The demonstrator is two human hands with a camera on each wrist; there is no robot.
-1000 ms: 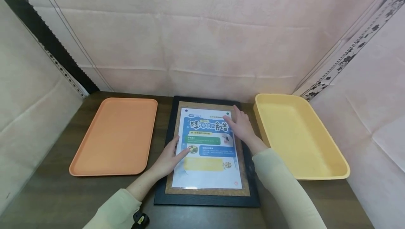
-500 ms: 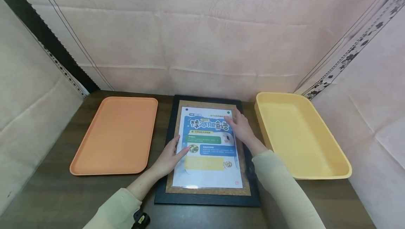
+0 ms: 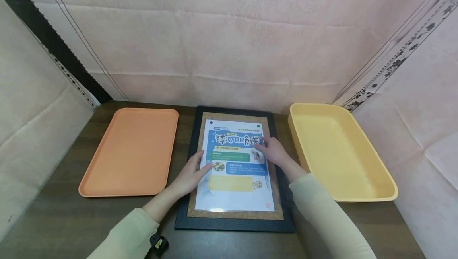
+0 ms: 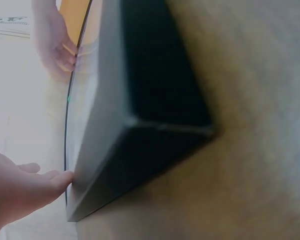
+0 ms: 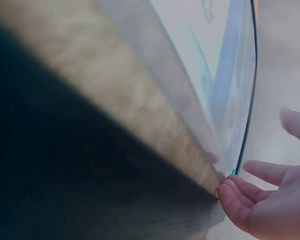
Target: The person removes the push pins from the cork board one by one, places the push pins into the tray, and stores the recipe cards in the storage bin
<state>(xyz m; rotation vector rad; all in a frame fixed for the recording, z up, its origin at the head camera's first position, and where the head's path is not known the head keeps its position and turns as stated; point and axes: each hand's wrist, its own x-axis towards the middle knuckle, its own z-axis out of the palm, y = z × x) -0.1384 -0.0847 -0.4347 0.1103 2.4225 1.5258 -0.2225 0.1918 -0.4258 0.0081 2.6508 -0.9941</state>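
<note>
A printed sheet (image 3: 232, 202) is lying in the middle of the bench (image 3: 46, 227), within a brown speckled border (image 3: 234, 214) and a black frame (image 3: 234, 224), its large white-outlined title showing near the top. The left hand (image 3: 187, 176) is reaching in along the sheet's left side, its thumb extending over the printed surface and its fingers lying at the edge; its grip is standing spread, the thumb well away from the fingers. In the left wrist view a fingertip is meeting the side of the frame or just overlapping it; which of the two is hard to tell. The right hand (image 3: 277, 152) is sitting at the sheet's right edge, level with the title and the green band, its thumb pointing inward over the sheet. Its grip is also standing loosely spread: in the right wrist view the thumb is holding apart while the bent fingertips are lying at the edge of the brown border. An orange tray (image 3: 132, 151) is lying to the left of the frame, just apart from it, and a deeper yellow tray (image 3: 340, 151) is standing to the right. A black wrist device (image 3: 159, 244) is showing by the left sleeve (image 3: 130, 231), and a pale cloth (image 3: 229, 48) is hanging behind the bench.
</note>
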